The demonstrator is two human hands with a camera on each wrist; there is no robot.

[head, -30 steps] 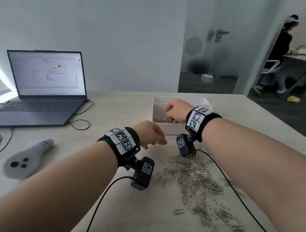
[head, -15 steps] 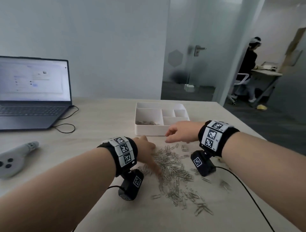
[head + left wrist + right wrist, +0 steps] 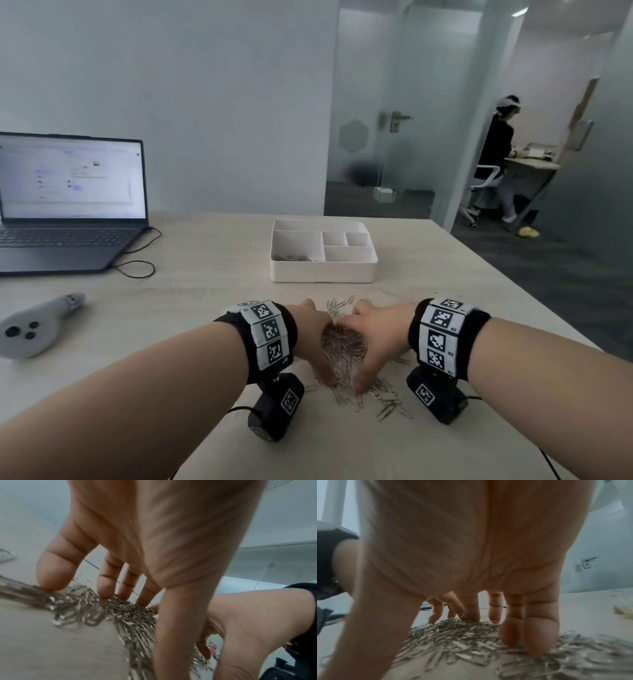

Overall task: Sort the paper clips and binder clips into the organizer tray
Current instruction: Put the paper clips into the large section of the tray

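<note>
A heap of silver paper clips (image 3: 344,346) lies on the table in front of me. My left hand (image 3: 313,337) and right hand (image 3: 375,342) stand on either side of it, palms facing, penning it in. In the left wrist view, straight left fingers (image 3: 106,588) touch the heap (image 3: 130,616). The right wrist view shows the right fingertips (image 3: 539,635) pressing into the clips (image 3: 453,635). The white organizer tray (image 3: 323,272) stands further back, with some clips (image 3: 291,257) in its large left compartment. No binder clips are visible.
Stray clips (image 3: 387,404) lie near my thumbs, and a few more (image 3: 339,305) beyond my fingertips. An open laptop (image 3: 68,205) with a black cable (image 3: 137,267) sits at the far left. A grey controller (image 3: 37,329) lies at the left. A person stands behind the glass door.
My right hand left the tray and came back to the table. Both hands closed in from the sides and pushed the scattered clips into one dense heap.
</note>
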